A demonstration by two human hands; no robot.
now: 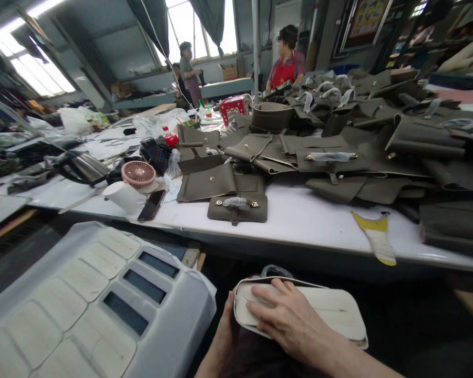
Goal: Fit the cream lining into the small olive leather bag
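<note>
A bag body (pixel 254 331) with a cream, rounded oblong panel (pixel 327 304) facing up is low in front of me, over a dark area. A plastic-wrapped handle (pixel 276 271) shows at its far side. My left hand (pixel 226 325) grips the bag's left end, thumb along the rim and fingers hidden below. My right hand (pixel 287 312) lies across the panel with its fingers spread, pressing on the cream surface. To the left, several similar cream pads (pixel 106 257) are laid out on a white-covered surface (pixel 197 294) with three dark slots.
A white table (pixel 299 215) carries a heap of dark olive bag pieces (pixel 339 131), a yellow-and-white template (pixel 376 236), a phone (pixel 152 205), a white cup (pixel 124 197), a pink fan (pixel 137 173) and a kettle (pixel 82 168). People (pixel 286 63) stand beyond.
</note>
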